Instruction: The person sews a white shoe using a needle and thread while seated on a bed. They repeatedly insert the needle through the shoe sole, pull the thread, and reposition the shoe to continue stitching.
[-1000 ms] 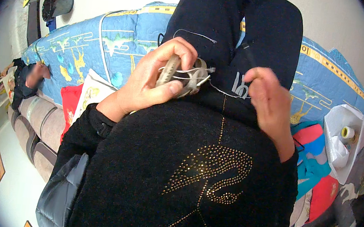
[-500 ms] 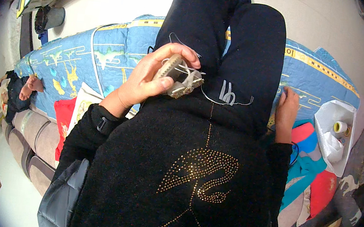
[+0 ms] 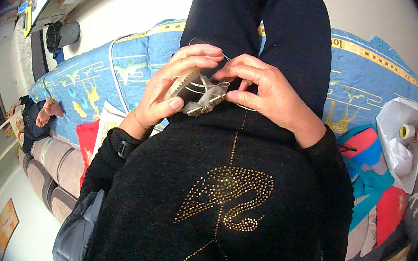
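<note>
Above my lap, my left hand [image 3: 165, 85] is closed around a small shoe [image 3: 186, 86] with a pale, stitched-edge sole and a grey upper with sparkly trim. Its thumb presses the near side while the fingers curve over the far side. My right hand [image 3: 272, 94] meets the shoe from the right, thumb and forefinger bent in at its sparkly trim [image 3: 211, 102]. White thread [image 3: 195, 41] loops over the fingers and across the shoe's opening. Whether a needle is between the right fingertips cannot be made out.
A blue patterned quilt [image 3: 355, 78] covers the sofa under me. To the right stands a white bag [image 3: 387, 117] with thread spools [image 3: 407, 132], beside teal cloth [image 3: 370, 186] and a red cushion [image 3: 391, 212]. Another person's bare feet [image 3: 46, 112] and a grey bin [image 3: 67, 34] are at left.
My right hand has come from the quilt on the right to the shoe. The left hand keeps its hold on the shoe. The whole view has shifted slightly.
</note>
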Tool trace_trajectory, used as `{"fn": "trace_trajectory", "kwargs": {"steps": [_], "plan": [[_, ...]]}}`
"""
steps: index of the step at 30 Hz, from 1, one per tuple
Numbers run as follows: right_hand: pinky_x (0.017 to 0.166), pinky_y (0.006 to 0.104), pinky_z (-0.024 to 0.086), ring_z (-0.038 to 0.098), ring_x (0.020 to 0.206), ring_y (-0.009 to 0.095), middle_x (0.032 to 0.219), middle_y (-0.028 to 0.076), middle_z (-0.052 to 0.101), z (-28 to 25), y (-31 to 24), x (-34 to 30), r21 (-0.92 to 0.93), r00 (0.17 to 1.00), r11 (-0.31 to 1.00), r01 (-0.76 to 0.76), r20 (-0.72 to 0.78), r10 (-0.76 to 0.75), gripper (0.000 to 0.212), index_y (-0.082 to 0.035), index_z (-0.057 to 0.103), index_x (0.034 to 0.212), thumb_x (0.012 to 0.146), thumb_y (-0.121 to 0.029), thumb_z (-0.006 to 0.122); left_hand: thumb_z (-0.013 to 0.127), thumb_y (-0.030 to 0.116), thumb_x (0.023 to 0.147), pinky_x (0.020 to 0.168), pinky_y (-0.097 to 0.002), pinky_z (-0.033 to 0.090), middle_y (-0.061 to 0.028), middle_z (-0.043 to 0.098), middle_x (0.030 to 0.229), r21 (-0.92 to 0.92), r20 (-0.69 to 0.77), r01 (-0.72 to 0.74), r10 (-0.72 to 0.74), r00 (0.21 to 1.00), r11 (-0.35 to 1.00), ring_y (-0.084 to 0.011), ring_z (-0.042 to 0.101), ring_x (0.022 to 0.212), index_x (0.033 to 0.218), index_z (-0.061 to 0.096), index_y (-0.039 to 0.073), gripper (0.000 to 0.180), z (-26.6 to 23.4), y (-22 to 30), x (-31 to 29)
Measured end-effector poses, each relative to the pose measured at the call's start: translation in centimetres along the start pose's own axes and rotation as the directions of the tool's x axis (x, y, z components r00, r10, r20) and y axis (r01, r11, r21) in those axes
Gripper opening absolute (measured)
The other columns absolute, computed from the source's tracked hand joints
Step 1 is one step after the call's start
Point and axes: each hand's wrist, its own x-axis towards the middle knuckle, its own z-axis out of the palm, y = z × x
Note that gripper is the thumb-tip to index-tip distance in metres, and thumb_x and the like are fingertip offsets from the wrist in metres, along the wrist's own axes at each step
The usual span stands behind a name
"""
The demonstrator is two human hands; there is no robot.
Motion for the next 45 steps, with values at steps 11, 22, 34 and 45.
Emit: {"fn": "trace_trajectory", "kwargs": {"steps": [11, 22, 34, 45], "plan": [[0.066, 0.0193, 0.043, 0.051, 0.076, 0.006, 0.096, 0.004, 0.059, -1.2, 1.5, -0.4, 0.503, 0.972, 0.860, -0.086, -0.146, 0.183, 0.010, 0.000, 0.066, 0.094, 0.092, -0.008, 0.060, 0.052, 0.058, 0.079, 0.105, -0.0418, 0.035, -0.0193, 0.048, 0.132, -0.067, -0.065, 0.065, -0.070, 0.995, 0.996, -0.0296, 0.046, 0.126, 0.126, 0.053, -0.002, 0.076, -0.2, -0.2, 0.6], [0.052, 0.0149, 0.031, 0.041, 0.071, 0.004, 0.097, 0.006, 0.053, -1.5, 1.3, -0.4, 0.971, 0.997, 0.238, -0.021, 0.003, 0.077, 0.017, 0.000, 0.056, 0.098, 0.098, -0.016, 0.051, 0.058, 0.050, 0.081, 0.100, -0.0347, 0.038, -0.0127, 0.053, 0.121, -0.185, 0.003, 0.200, -0.203, 0.979, 0.962, -0.0223, 0.053, 0.115, 0.128, 0.051, 0.000, 0.068, 0.3, 0.5, 1.4], [0.057, 0.0242, 0.040, 0.048, 0.063, 0.008, 0.070, 0.001, 0.053, -2.9, -1.6, -2.8, 0.068, 0.980, 0.983, -0.171, 0.116, 0.163, 0.015, -0.004, 0.057, 0.075, 0.086, -0.011, 0.064, 0.056, 0.016, 0.094, 0.099, -0.0339, 0.039, -0.0132, 0.052, 0.116, -0.405, 0.041, 0.048, -0.034, 0.999, 0.913, -0.0186, 0.052, 0.110, 0.107, 0.045, 0.005, 0.021, 1.7, 0.2, 0.4], [0.074, 0.0337, 0.046, 0.056, 0.085, 0.026, 0.095, 0.007, 0.063, -3.5, -5.0, -3.6, -0.782, 0.989, 0.622, 0.037, -0.061, -0.135, 0.025, -0.007, 0.067, 0.104, 0.080, -0.009, 0.064, 0.058, 0.009, 0.090, 0.090, -0.0379, 0.045, -0.0150, 0.048, 0.116, 0.127, 0.083, -0.142, 0.132, 0.988, 0.982, -0.0280, 0.056, 0.105, 0.084, 0.058, 0.000, 0.011, 1.8, 0.8, 0.2]]}}
